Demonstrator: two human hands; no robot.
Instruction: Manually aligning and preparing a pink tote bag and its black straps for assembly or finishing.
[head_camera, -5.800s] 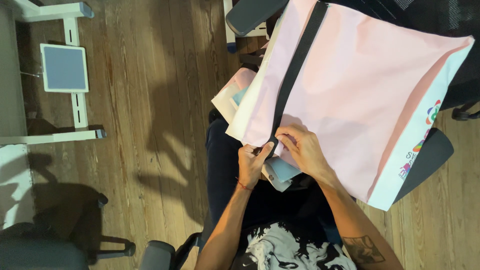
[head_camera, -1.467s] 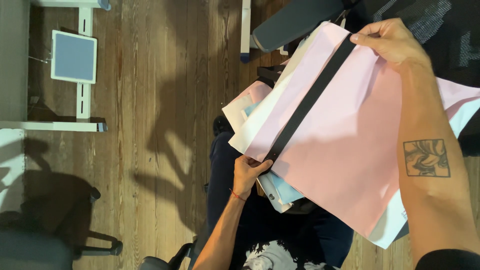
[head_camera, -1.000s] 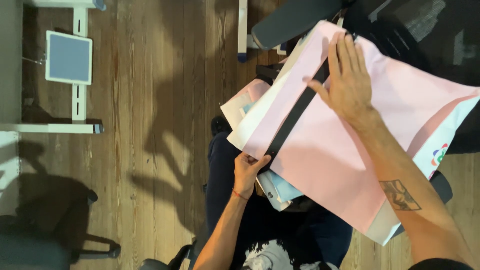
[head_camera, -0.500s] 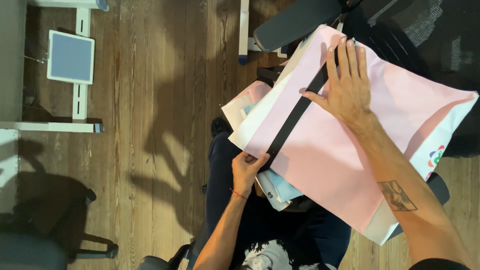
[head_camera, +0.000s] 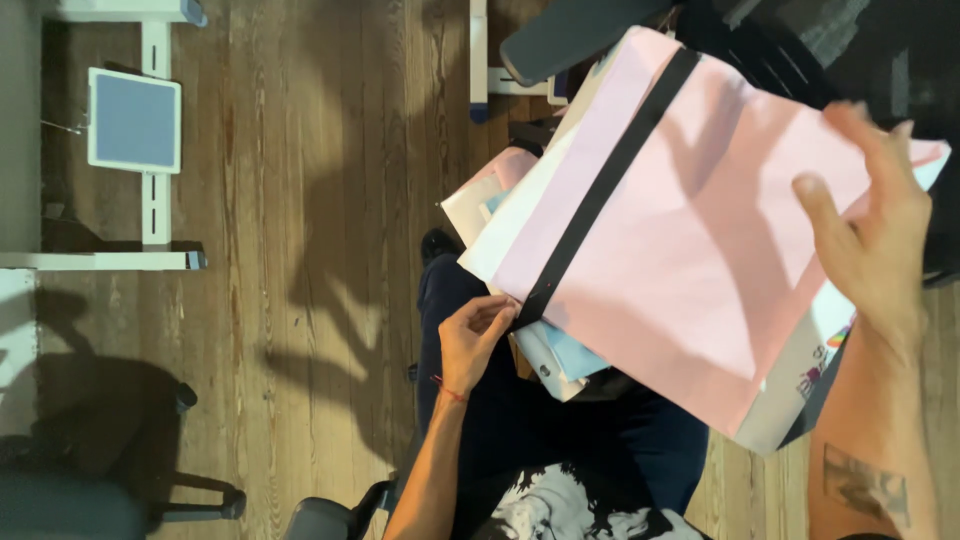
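From my remote seat, I see the left hand (head_camera: 475, 340) reaching up from bottom centre, forearm angled, a thin red string at the wrist, its fingers curled and pinching the lower end of the black strip (head_camera: 605, 185) where it meets the edge of the pink mailer bag (head_camera: 700, 250). The right hand (head_camera: 875, 235) rises at the right edge of the frame, forearm tattooed, fingers spread loosely open against the bag's far edge, gripping nothing that I can make out. The bag, a smooth, flat plastic rectangle with a white border, fills centre right, lying over more pale bags (head_camera: 500, 190) on the lap. Worn wooden floorboards (head_camera: 300, 300) run left; white desk legs (head_camera: 150, 215) stand upper left.
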